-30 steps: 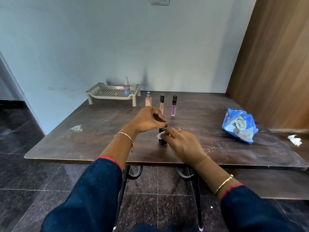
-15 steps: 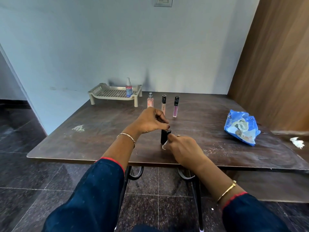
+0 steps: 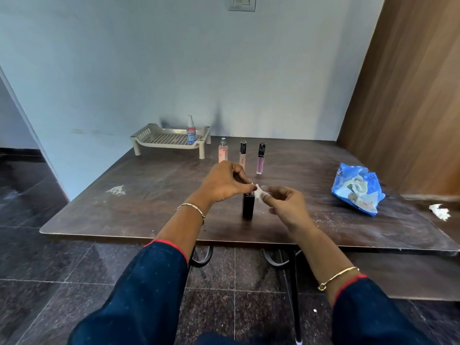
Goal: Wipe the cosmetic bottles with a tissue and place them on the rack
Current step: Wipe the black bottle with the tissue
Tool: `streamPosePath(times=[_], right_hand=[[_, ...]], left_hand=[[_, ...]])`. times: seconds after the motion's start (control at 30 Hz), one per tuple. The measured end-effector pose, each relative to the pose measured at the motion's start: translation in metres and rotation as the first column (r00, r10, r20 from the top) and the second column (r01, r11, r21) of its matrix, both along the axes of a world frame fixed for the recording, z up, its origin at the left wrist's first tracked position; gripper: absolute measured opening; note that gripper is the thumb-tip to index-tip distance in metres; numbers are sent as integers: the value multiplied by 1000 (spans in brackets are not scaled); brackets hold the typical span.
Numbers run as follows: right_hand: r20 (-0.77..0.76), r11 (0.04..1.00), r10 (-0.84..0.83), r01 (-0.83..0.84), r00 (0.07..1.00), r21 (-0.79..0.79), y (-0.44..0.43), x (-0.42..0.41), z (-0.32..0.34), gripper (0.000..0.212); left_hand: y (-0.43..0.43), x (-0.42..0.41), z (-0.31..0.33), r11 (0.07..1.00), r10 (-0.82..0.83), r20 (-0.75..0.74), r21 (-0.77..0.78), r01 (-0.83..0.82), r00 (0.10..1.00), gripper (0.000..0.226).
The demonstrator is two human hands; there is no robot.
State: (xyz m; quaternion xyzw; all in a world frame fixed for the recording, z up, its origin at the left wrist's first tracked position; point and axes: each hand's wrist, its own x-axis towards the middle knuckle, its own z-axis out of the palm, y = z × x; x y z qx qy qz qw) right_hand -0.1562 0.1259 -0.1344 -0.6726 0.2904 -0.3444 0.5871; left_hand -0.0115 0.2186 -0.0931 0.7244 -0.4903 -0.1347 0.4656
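Black bottle is standing upright on the worktop, long axis vertical, just below and between both hands. Left hand and right hand are each pinching the tissue with curled fingers, just above the bottle's top; left is sitting slightly nearer. Tissue and fingers are partly hiding the top; contact cannot be told. Rack is lying well beyond, far left.
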Motion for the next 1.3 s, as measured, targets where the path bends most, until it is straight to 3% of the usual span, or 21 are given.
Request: streamPosePath(times=[0.1, 0.3, 0.43, 0.6, 1.0, 1.3], right_hand=[[-25, 994, 33, -30, 999, 102, 12, 5, -5, 7], [-334, 994, 89, -103, 938, -23, 11, -2, -19, 9], [-217, 1000, -22, 16, 976, -26, 7, -2, -11, 21], [-61, 996, -85, 86, 995, 15, 4, -2, -2, 13], [-67, 996, -27, 32, 997, 87, 6, 9, -3, 12], [-13, 991, -2, 3, 1000, 133, 5, 15, -4, 13]], left_hand=[[0, 0, 0, 1000, 8, 1, -6, -8, 1000, 15], [-2, 1, -2, 1000, 11, -7, -2, -11, 1000, 15], [2, 2, 2, 999, -50, -7, -2, 50, 999, 12], [7, 10, 3, 992, -121, -45, 20, 122, 992, 20], [7, 11, -5, 996, -83, -99, -44, 78, 992, 26], [15, 17, -3, 987, -161, -176, -20, 160, 971, 23]])
